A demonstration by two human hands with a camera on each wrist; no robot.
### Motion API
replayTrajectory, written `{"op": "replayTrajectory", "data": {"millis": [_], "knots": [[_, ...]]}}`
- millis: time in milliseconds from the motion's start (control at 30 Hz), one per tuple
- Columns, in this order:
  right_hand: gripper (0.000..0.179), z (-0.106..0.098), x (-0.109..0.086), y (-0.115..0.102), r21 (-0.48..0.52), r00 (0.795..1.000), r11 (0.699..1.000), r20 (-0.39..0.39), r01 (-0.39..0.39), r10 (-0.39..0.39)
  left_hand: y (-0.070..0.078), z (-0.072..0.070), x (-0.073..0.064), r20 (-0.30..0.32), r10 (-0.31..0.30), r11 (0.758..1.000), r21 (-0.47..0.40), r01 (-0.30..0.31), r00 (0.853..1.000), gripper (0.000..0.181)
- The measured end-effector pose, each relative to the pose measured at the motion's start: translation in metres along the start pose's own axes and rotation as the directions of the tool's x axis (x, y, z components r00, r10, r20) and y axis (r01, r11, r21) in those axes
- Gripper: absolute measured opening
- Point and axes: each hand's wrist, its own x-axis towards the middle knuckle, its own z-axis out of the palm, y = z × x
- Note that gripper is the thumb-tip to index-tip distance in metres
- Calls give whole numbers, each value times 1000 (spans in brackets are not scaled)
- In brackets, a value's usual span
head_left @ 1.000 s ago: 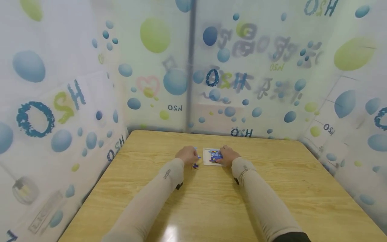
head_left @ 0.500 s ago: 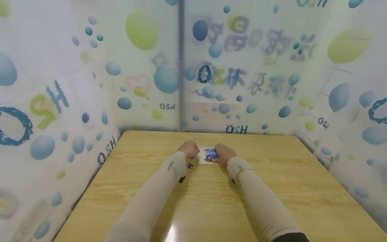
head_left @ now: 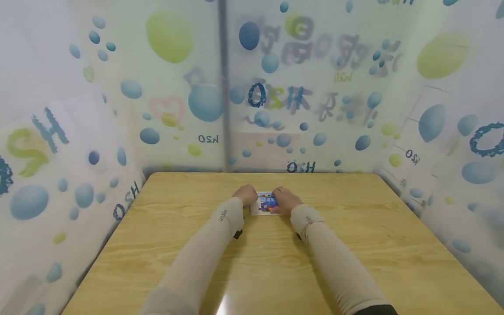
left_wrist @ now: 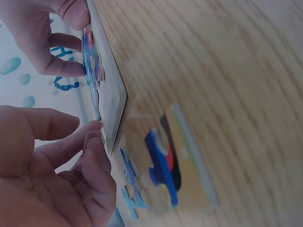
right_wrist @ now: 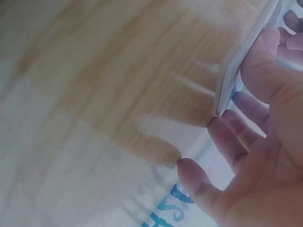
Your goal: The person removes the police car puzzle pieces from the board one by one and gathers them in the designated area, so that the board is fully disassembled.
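A small white-bordered jigsaw puzzle board (head_left: 256, 210) with a blue car-like picture lies on the table. My left hand (head_left: 246, 195) is at its left edge. In the left wrist view that hand's fingers (left_wrist: 97, 156) are bent and bunched, tips by the board's corner; whether they pinch a piece is hidden. My right hand (head_left: 288, 200) rests on the board's right side. Its fingers are spread, with the thumb (right_wrist: 260, 61) along the near edge and others over the far corner. Loose puzzle pieces (left_wrist: 163, 165) lie near the left hand.
The wooden table (head_left: 267, 262) stretches around the hands, with its far edge close behind them. Printed curtains (head_left: 267, 109) with bubbles and letters enclose it at the back and sides.
My left hand has moved right, from beside the loose pieces to the board's left edge. The right hand stays on the board. The head view has turned slightly right.
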Motion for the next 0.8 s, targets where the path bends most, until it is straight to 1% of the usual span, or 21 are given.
{"op": "replayTrajectory", "data": {"millis": [100,200,267,367,433,533,633,700,767,800], "knots": [[60,0,1,0,-10,1000,1000,-9,12,-12,2,0,1,12,-16,1000,-25,17,1000,22],[58,0,0,-1,-12,1000,1000,-19,20,-20,3,0,1,27,-35,997,-74,37,999,22],[57,0,-1,-1,-15,1000,1000,-21,23,-24,4,0,0,32,-50,993,-106,53,998,28],[56,0,-1,-2,-31,1000,999,-13,25,-25,5,0,-4,32,-76,984,-159,80,997,41],[56,0,0,-2,-41,1000,999,-9,22,-23,5,-1,-5,28,-87,980,-179,90,996,48],[55,1,0,-2,-46,1000,999,-5,15,-15,7,-1,-6,19,-95,974,-205,97,995,49],[54,1,0,-3,-42,1000,999,-11,11,-11,7,0,-3,-3,-96,971,-221,93,995,42],[54,1,-1,-3,-49,1000,999,-16,11,-12,6,2,1,-9,-96,964,-249,90,995,31],[54,1,-2,-4,-43,1000,999,-21,13,-14,4,4,5,2,-92,955,-284,89,996,15],[55,1,-2,-4,-41,1000,999,-24,15,-16,3,5,8,11,-91,948,-306,90,996,12]]}}
